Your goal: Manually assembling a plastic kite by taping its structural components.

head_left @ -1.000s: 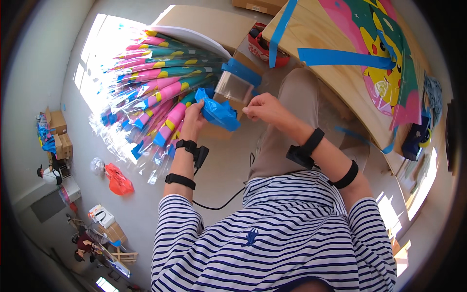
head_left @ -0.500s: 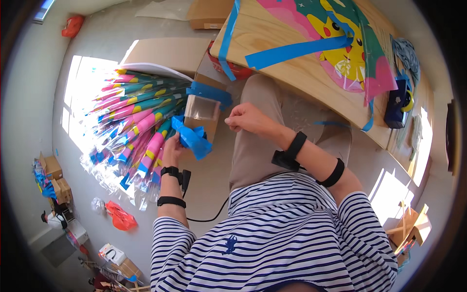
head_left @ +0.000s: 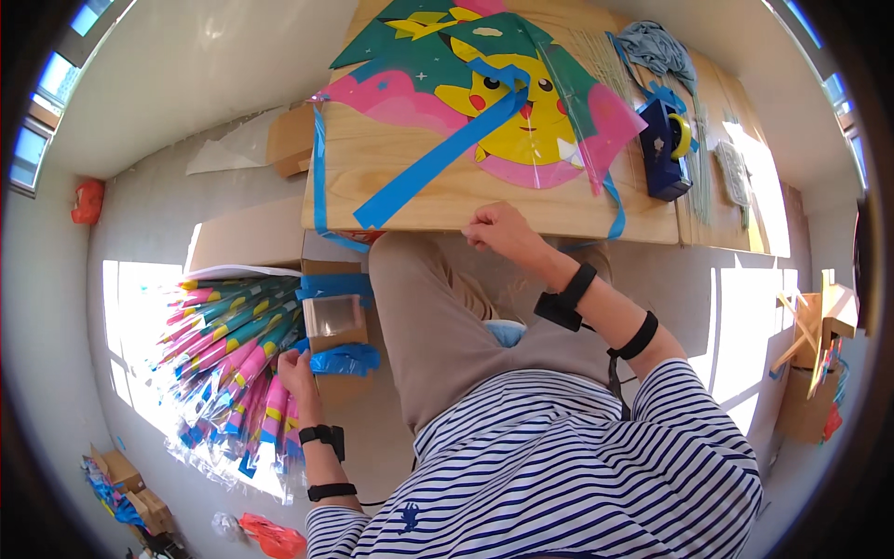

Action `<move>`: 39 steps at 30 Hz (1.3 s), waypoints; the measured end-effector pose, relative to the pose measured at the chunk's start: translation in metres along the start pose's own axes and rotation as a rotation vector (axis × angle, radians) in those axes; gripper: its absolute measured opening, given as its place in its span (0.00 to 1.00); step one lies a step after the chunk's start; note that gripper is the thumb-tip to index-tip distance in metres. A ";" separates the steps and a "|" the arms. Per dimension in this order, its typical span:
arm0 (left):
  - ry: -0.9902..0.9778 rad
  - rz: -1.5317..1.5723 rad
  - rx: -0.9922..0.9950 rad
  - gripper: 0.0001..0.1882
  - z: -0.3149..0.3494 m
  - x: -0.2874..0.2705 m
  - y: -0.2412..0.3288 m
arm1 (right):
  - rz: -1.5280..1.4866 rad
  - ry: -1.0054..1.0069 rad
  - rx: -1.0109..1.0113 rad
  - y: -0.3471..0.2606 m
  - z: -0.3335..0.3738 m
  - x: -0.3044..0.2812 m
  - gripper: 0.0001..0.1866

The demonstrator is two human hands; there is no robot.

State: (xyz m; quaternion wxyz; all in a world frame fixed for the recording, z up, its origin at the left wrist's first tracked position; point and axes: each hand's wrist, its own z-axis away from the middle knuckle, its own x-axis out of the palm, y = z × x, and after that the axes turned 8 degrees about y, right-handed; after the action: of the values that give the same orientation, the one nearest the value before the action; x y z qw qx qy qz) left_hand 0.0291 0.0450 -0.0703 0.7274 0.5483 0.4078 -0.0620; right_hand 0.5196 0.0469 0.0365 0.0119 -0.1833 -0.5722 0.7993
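My left hand is closed beside rolled plastic-wrapped kites in pink, green and yellow. Its fingertips are by a bunched blue ribbon hanging at a cardboard box; what they grip is hidden. With thumb and fingers pinched together, my right hand hovers at the front edge of the wooden table; anything in the pinch is too small to make out. On that table a kite sheet with a yellow cartoon creature lies spread, a blue ribbon strip across it.
A navy tape dispenser, thin rods and a grey-blue cloth lie on the table's right part. A clear packet is on the box side. Orange-red bags and cartons stand on the floor.
The view has swung so that the table and kite sheet appear more central. My left hand has moved off the bunched ribbon's middle toward the rolled kites. My right hand stays pinched.
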 end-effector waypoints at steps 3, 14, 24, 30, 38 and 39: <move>-0.169 0.165 0.334 0.11 0.006 0.037 0.111 | -0.069 0.154 0.005 0.010 -0.019 -0.028 0.11; -0.366 -0.103 0.926 0.15 0.036 0.234 0.336 | 0.347 0.768 0.069 -0.028 -0.163 -0.117 0.15; -0.563 -0.165 0.796 0.14 0.011 0.253 0.353 | 0.393 0.765 0.151 -0.010 -0.210 -0.144 0.13; -0.524 -0.037 0.937 0.13 0.044 0.282 0.386 | 0.521 0.795 0.063 -0.006 -0.237 -0.143 0.14; -0.585 -0.100 1.024 0.10 0.033 0.293 0.376 | 0.475 0.854 -0.026 -0.018 -0.237 -0.141 0.11; -0.595 -0.084 0.975 0.10 0.033 0.294 0.374 | 0.517 0.894 -0.080 -0.018 -0.240 -0.134 0.11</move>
State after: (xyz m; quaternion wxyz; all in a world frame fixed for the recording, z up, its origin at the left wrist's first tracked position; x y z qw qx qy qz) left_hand 0.4414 0.2686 0.0166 0.4707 0.7628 0.1309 -0.4236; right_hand 0.7146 0.2410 0.0239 0.0504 -0.6426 -0.4774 0.5971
